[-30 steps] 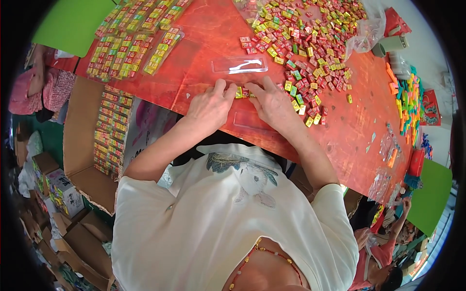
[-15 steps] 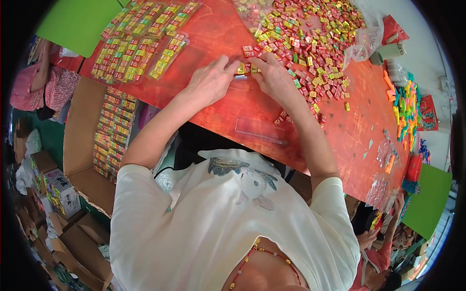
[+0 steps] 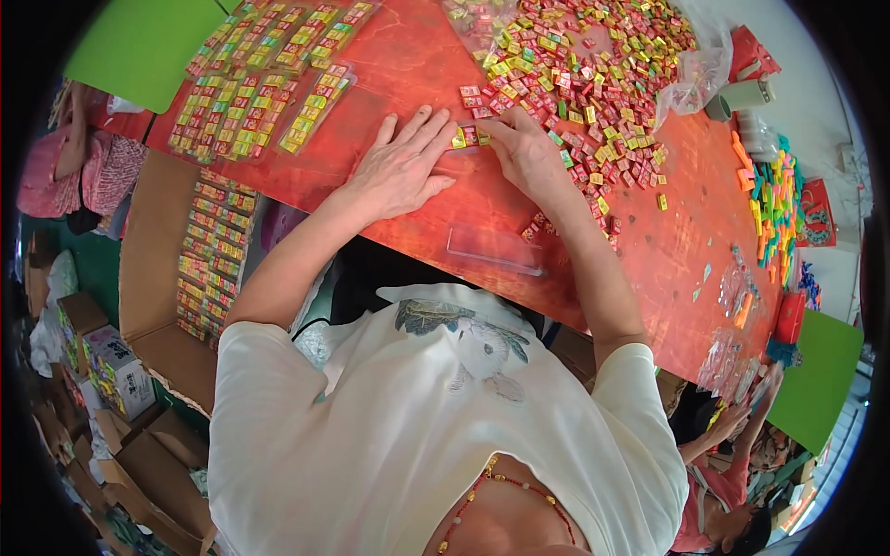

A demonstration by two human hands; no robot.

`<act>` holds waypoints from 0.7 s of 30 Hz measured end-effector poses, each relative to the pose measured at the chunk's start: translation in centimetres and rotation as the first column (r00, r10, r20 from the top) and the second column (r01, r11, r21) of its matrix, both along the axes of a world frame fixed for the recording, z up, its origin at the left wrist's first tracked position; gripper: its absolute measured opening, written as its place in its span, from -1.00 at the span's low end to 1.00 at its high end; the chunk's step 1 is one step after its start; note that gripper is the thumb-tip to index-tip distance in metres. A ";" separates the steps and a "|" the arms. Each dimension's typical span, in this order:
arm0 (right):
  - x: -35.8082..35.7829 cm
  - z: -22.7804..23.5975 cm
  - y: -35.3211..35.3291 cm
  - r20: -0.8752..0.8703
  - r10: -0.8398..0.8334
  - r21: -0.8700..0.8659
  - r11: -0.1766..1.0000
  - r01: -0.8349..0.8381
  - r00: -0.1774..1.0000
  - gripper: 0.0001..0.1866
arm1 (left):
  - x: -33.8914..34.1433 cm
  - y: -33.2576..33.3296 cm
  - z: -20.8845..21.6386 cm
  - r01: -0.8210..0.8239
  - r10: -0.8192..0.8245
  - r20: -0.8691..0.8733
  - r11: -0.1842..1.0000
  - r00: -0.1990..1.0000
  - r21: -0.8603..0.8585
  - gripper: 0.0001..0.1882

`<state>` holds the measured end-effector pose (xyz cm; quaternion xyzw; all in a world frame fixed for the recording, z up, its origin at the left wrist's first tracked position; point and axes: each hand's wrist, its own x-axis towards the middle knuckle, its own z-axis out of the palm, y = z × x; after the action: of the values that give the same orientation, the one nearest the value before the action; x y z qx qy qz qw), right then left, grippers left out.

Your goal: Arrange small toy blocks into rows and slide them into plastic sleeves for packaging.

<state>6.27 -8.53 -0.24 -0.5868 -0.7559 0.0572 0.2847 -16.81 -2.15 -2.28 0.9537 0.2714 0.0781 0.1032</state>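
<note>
My left hand (image 3: 400, 169) lies open and flat on the red table, fingers spread, its fingertips beside a short row of small yellow and red blocks (image 3: 461, 139). These blocks seem to sit in a narrow clear tray, partly hidden by my hands. At the row's right end, my right hand (image 3: 535, 159) has thumb and fingers closed together on what looks like a small block, mostly covered by the fingertips. Just beyond the row sit a few loose red blocks (image 3: 473, 96). A bare clear plastic tray (image 3: 493, 252) lies at the table's near edge.
A big heap of small red, yellow and green blocks (image 3: 612, 102) spreads at the far right. Filled trays (image 3: 227, 111) stand at the far left. Below them is a cardboard box (image 3: 153, 259) of filled trays. A co-worker's hands (image 3: 732, 422) show at lower right.
My left hand has drawn back from the row of blocks and flattened out with fingers spread. My right hand stays at the row, its fingers drawn together.
</note>
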 end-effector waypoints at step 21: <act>-0.6 0.2 -0.6 0.017 -0.067 -0.001 0.998 0.067 0.998 -0.66 | 0.1 1.8 -0.8 -0.067 0.192 0.375 0.945 0.907 -0.321 -0.27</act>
<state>5.64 -9.12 0.01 -0.6123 -0.7382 0.0432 0.2797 -16.73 -0.30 -3.07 0.8700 0.3165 0.2365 0.2949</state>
